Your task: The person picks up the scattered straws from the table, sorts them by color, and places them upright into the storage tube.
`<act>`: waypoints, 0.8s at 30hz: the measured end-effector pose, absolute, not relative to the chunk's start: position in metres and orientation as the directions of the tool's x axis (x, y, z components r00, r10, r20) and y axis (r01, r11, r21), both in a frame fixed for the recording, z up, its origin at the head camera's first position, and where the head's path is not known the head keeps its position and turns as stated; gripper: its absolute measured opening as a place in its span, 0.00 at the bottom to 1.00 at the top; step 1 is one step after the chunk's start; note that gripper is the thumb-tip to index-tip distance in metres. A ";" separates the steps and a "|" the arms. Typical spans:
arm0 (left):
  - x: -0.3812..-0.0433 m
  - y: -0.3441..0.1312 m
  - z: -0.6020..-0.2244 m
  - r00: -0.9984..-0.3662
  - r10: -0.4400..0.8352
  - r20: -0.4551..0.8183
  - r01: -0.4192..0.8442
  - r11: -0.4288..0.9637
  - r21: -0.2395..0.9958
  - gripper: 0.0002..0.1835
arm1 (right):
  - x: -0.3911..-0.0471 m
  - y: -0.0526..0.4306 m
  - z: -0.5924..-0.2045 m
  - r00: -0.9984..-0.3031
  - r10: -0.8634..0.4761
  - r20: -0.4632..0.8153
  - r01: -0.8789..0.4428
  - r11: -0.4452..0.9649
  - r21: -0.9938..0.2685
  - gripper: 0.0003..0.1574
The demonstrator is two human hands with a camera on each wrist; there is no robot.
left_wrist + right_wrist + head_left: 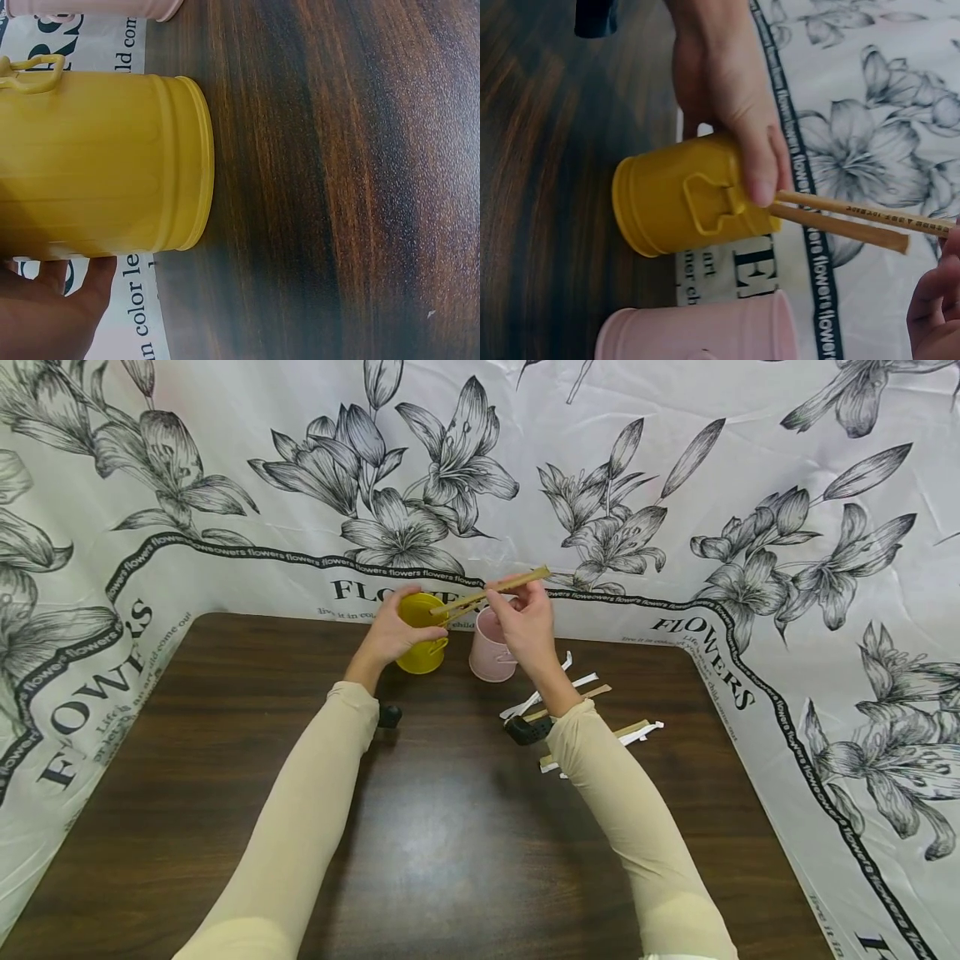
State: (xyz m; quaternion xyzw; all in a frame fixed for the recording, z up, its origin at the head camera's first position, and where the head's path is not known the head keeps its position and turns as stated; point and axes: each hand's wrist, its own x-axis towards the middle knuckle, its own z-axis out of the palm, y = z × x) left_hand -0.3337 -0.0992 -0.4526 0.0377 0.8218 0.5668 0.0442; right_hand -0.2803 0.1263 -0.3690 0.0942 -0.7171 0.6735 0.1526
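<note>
Near the back of the table, my left hand grips a small yellow metal bucket by its upper part, the thumb near the rim. A wooden chopstick sticks out of the bucket's mouth. My right hand pinches another wooden chopstick, which has print along it in the right wrist view. That chopstick's lower end is at the yellow rim; how far in it goes is hidden. Beside the yellow bucket, below my right hand, stands a pink bucket. Its inside is mostly unseen.
Right of the pink bucket, several wooden sticks and white paper strips lie on the dark wooden table, partly under my right wrist. A white flower-printed cloth hangs behind the table and surrounds its sides.
</note>
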 end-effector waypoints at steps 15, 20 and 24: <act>-0.335 -0.099 -0.454 -0.992 0.124 -0.034 0.013 0.359 0.933 0.52 | -0.287 0.113 -0.384 -0.963 0.003 0.270 -0.269 0.071 -0.961 0.15; -0.335 -0.100 -0.454 -0.992 0.125 -0.029 0.019 0.366 0.931 0.53 | -0.287 0.113 -0.385 -0.956 -0.022 0.293 -0.294 0.081 -0.952 0.16; -0.335 -0.099 -0.455 -0.992 0.124 -0.023 0.024 0.360 0.933 0.54 | -0.284 0.115 -0.386 -0.952 -0.061 0.300 -0.305 0.117 -0.945 0.17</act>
